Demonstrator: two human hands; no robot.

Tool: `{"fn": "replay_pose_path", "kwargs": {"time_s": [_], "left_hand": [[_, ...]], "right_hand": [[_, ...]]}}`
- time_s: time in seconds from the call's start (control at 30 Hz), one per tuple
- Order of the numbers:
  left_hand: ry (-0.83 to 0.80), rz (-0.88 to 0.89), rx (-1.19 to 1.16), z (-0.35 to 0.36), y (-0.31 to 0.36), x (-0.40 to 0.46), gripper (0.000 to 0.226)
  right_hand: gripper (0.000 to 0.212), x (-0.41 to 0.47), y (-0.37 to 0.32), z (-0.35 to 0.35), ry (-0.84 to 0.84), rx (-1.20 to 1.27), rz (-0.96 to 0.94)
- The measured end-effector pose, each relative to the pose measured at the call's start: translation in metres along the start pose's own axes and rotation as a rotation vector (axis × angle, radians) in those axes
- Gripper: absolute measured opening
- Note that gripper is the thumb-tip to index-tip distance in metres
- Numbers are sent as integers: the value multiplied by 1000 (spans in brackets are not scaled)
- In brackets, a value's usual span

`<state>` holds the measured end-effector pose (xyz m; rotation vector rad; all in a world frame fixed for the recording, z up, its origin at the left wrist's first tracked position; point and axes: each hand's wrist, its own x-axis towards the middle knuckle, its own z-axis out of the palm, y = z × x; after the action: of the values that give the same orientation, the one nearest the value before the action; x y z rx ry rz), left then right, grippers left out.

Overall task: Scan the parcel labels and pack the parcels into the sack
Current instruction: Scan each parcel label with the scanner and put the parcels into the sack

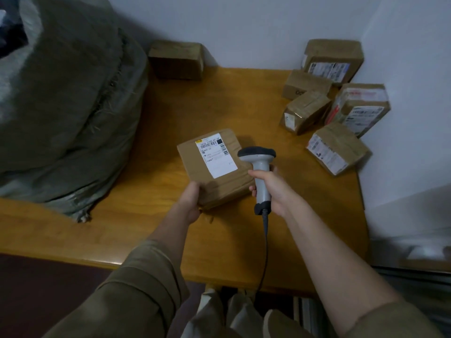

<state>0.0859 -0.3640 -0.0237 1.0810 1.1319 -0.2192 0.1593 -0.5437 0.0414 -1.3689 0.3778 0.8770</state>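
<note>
Left hand [191,200] grips the near-left corner of a flat brown parcel [219,181], fingers curled under the edge, thumb side on top. The parcel is tilted a bit, far end toward the worktop [170,118], label [216,154] face up. White label, barcodes along its top and right edge, text too small to read.

Right hand [271,186] wraps the handle of a grey scanner [260,172]. Grip is full: fingers round the front, thumb behind. Scanner head sits just right of the label, over the parcel's right edge, dark face pointing away from the camera. Its cable [264,252] drops from the handle base, over the near worktop edge.

Sack [68,98]: big grey-green woven one, bulging, on the left end of the worktop and against the wall. Mouth isn't clearly visible, only something dark at the top left corner.

Other parcels on the worktop:
- one brown box [177,59] at the back, just right of the sack
- cluster of five at the far right by the wall corner: a labelled box [332,61] at the back, two small taped ones [306,98] in front of it, a parcel with red print [358,107] on the right, and a labelled one [338,147] nearest

Cluster is well apart from the held parcel. Olive sleeves on both arms, the right pushed up past the forearm.
</note>
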Motion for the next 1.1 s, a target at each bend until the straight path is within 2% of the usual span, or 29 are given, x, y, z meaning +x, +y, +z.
{"fn": "replay_pose_path", "kwargs": {"time_s": [0.1, 0.13, 0.23, 0.33, 0.43, 0.6, 0.7, 1.1], "left_hand": [[-70, 8, -57, -3, 8, -3, 53], [-71, 14, -76, -5, 12, -3, 58], [-66, 45, -152, -4, 27, -8, 68], [-38, 115, -252, -6, 43, -16, 70], [-67, 135, -326, -15, 62, -29, 80], [-122, 191, -369, -29, 96, -51, 76], [-135, 232, -392, -31, 112, -64, 76], [-113, 301, -498, -41, 144, -107, 75]], "right_hand": [[50, 0, -1, 3, -1, -99, -23], [51, -1, -3, 5, -5, -122, -32], [48, -5, -14, 16, -2, -166, -53], [39, -13, -31, 33, 70, -100, -58], [36, -28, -61, 51, 63, -62, -145], [27, -75, -119, 80, -73, -159, -367], [31, -110, -144, 94, -132, -210, -466], [26, -216, -187, 100, -204, -231, -665]]}}
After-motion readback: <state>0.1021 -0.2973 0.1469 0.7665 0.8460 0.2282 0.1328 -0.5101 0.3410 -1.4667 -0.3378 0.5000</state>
